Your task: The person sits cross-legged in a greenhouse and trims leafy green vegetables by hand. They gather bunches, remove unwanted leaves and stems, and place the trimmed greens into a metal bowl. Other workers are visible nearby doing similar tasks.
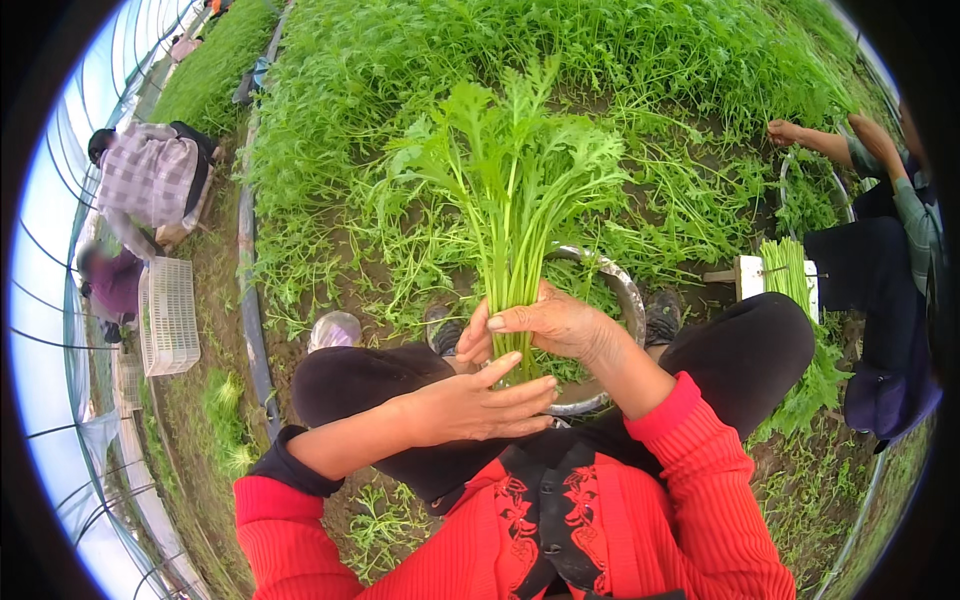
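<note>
An upright bunch of leafy greens (517, 210) with feathery, cut-edged leaves and pale green stems is in my right hand (555, 322). Its thumb crosses the front of the stems, and its fingers come round behind to the left side. My left hand (480, 397) is just below, fingers extended and apart, beside the lower stem ends; whether it touches them I cannot tell. Behind the bunch, between my shoes, stands a round metal basin (634, 296) with leafy greens inside. My arms and the bunch hide part of it.
Dense standing greens (450, 45) grow ahead. At right, another person's hands (784, 133) work near a white stand (750, 277) holding cut stems. A white plastic crate (169, 315) stands left, near two people. A grey pipe (251, 300) edges the bed; a plastic bag (335, 330) lies by my knee.
</note>
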`<action>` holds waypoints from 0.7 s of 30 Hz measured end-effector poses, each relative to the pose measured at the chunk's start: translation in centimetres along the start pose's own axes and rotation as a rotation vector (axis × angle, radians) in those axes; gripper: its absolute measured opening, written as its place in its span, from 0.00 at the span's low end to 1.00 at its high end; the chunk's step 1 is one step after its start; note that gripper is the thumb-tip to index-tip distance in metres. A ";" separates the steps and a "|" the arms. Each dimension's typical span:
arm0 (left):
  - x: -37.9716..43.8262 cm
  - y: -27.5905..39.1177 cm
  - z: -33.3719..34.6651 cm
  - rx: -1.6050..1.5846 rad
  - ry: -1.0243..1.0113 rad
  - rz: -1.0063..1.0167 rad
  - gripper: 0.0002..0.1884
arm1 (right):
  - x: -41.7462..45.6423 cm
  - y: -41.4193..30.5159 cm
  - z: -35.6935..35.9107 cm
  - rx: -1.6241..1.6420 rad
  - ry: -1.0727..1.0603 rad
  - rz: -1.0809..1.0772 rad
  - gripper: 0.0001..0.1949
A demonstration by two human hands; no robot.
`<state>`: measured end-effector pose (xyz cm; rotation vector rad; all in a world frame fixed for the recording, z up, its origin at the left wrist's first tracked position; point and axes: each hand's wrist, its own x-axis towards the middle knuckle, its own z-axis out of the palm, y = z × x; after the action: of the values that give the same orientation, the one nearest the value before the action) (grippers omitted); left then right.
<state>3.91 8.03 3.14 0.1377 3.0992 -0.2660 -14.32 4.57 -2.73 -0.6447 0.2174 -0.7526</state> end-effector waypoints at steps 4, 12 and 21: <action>-1.4 -0.4 -1.7 -0.310 0.362 -0.702 0.20 | -0.3 0.6 -1.7 -0.133 0.178 -0.050 0.12; 0.3 -6.7 0.5 -0.485 0.681 -1.086 0.14 | 0.4 0.7 -0.1 -0.198 0.122 0.038 0.10; 1.6 -5.8 2.0 -0.681 0.867 -1.151 0.09 | 0.0 1.0 -1.3 -0.143 0.189 -0.062 0.10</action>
<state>1.88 2.12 2.05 -1.9812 3.2718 1.1092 -14.23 4.50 -4.38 -0.7179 0.4292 -0.8637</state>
